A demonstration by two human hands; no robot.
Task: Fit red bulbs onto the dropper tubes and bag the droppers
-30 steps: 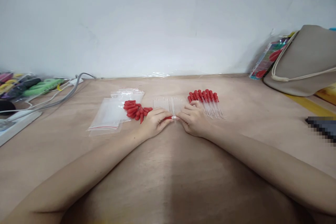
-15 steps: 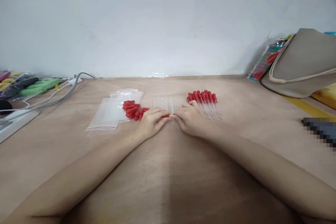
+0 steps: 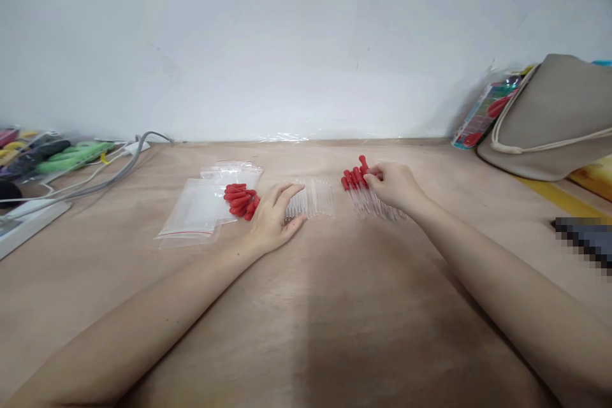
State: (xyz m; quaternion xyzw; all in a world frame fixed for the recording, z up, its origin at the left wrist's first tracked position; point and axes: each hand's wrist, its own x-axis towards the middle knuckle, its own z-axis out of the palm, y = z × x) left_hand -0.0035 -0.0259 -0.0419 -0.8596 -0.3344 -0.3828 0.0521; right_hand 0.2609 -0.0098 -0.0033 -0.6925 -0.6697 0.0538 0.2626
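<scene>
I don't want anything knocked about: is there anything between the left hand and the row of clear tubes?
Nothing visible: the left hand is open right at the left end of the row of clear tubes. The loose red bulbs lie on the hand's other side.

A head-worn camera looks forward and down from the near side of the tabletop (image 3: 268,331), facing the white wall (image 3: 306,44) along its far edge. The view is wide, showing the left hand (image 3: 273,220) and right hand (image 3: 394,186) at middle range.
</scene>
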